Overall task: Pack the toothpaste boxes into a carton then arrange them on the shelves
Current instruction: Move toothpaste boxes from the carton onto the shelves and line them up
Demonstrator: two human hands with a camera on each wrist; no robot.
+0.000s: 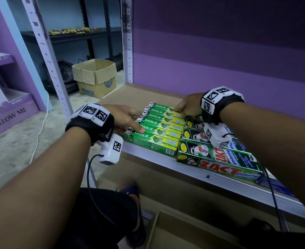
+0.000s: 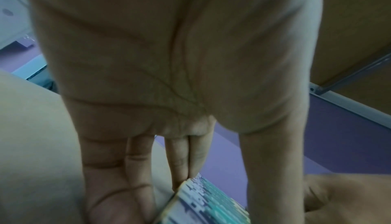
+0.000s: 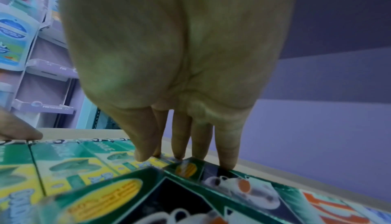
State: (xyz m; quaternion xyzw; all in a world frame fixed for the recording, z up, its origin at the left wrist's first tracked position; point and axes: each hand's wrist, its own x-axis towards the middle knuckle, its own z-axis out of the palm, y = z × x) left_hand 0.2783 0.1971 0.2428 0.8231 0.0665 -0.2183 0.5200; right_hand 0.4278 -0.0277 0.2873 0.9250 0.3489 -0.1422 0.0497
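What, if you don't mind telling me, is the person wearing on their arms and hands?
Both forearms are bare, with no sleeves or gloves. Each wrist carries a black strap topped with white blocks printed with black square codes. A white camera box hangs under the left wrist, trailing a black cable; a matching box hangs under the right.

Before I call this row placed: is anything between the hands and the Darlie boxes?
Nothing visible. The left hand touches the Darlie boxes at their left ends, and the right hand touches the far right end, beside the Zact boxes.
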